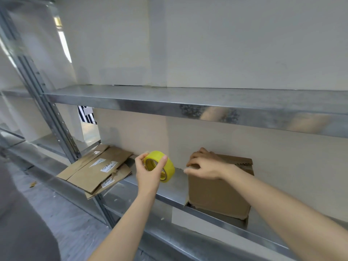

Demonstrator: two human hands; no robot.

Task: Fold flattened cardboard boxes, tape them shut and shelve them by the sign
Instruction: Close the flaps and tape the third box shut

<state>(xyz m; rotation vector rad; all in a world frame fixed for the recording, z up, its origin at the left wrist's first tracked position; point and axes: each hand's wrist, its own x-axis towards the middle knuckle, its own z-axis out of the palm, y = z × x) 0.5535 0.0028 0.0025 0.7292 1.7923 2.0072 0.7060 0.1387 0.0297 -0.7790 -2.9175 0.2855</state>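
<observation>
A folded brown cardboard box point(218, 194) stands on the lower metal shelf point(169, 193), overhanging its front edge a little. My right hand point(204, 165) lies on the box's top left corner, fingers curled over the edge. My left hand point(148, 171) holds a roll of yellow tape point(165, 166) upright, just left of the box and above the shelf. A stack of flattened cardboard boxes point(94, 170) with white labels lies further left on the same shelf.
An upper metal shelf point(188, 102) runs across above the box. A slotted steel upright point(54, 117) stands at the left. A black-and-white striped sign point(86, 114) shows behind the shelf at left. Grey floor lies at the lower left.
</observation>
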